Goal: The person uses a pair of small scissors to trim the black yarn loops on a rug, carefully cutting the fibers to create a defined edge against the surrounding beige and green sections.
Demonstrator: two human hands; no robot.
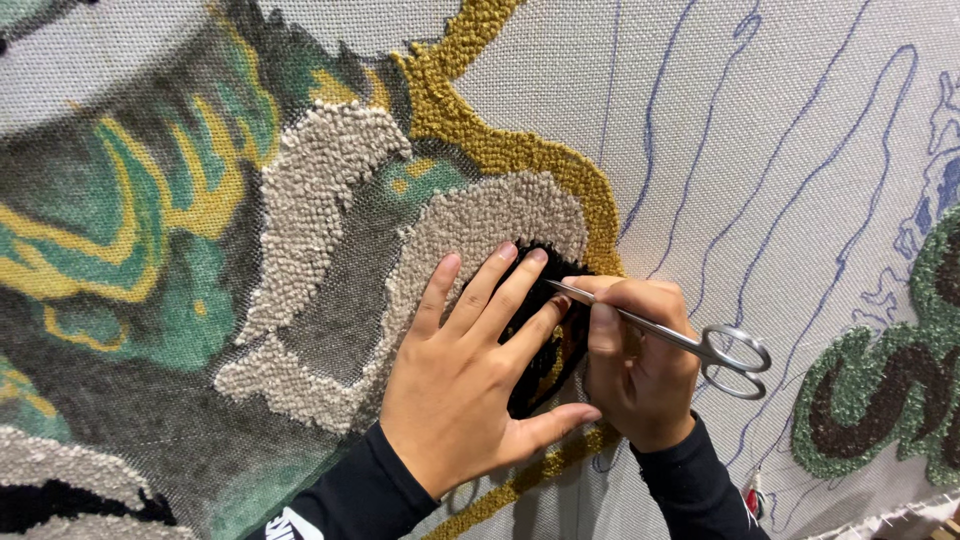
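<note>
left hand lies flat and wide open on the tufted cloth, low centre of the frame, fingers spread and gripping nothing; the fingertips rest where the beige loop pile meets the black pile patch. the flat press looks meant to steady the backing and hold the loops down beside the working spot.

right hand sits just right of it, touching at the thumb side, curled closed around small steel scissors. the grip is on the shank, not through the finger rings, which stick out free toward the right; seems a pinch hold for fine control. blade tip points left, landing at the black patch just beside the left index finger. whether the blades are parted i cannot tell.

mustard yellow outline curves from top centre down around the beige and black areas. green and yellow printed pattern fills the left of the frame. blue drawn lines cross the bare cloth upper right, green and brown pile at the right edge. both wrists wear black sleeves.
</note>
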